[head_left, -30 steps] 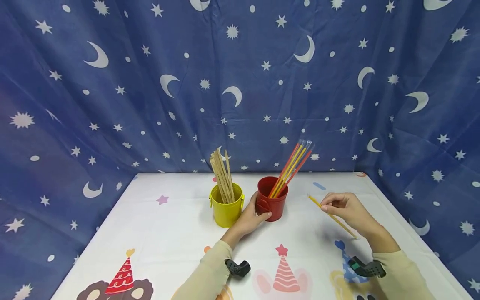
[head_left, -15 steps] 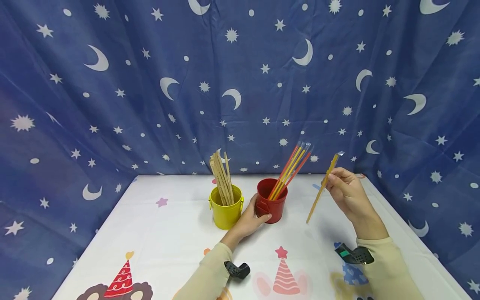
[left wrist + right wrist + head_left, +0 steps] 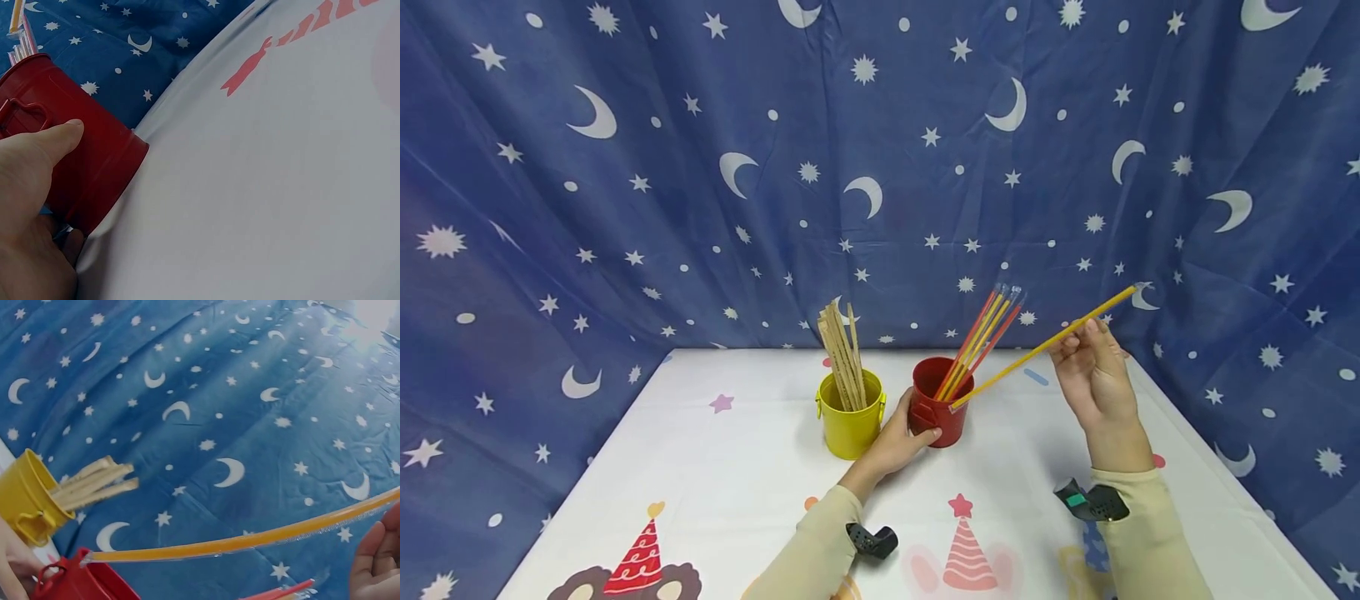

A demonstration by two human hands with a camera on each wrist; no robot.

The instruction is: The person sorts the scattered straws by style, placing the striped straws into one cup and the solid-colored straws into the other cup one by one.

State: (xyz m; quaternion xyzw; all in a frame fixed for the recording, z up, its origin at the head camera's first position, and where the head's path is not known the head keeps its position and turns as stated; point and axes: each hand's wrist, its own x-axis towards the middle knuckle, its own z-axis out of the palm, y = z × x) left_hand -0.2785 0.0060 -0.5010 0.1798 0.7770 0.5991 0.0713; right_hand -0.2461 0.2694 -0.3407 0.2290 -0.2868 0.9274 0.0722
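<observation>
My right hand (image 3: 1099, 382), raised above the table's right side, pinches an orange straw (image 3: 1015, 367) in a clear wrapper. The straw slants down to the left, and its lower end appears in front of the red bucket's rim; whether it touches cannot be told. With thumb and fingers, my left hand (image 3: 893, 443) grips the side of the red bucket (image 3: 953, 425), which stands upright on the table. Several red and yellow wrapped straws (image 3: 979, 347) lean right inside it. In the left wrist view, my thumb presses the bucket (image 3: 94, 156) beside its handle; some fingers are hidden behind it.
Left of the red bucket stands a yellow bucket (image 3: 852, 431) holding several pale wooden sticks (image 3: 842, 354). Both are on a table with a white printed cloth (image 3: 737, 450). A blue star-and-moon curtain (image 3: 775, 250) hangs behind.
My right hand has risen from near the tabletop with the orange straw and turned it, so its lower end now points left to the red bucket. My left hand has stayed put.
</observation>
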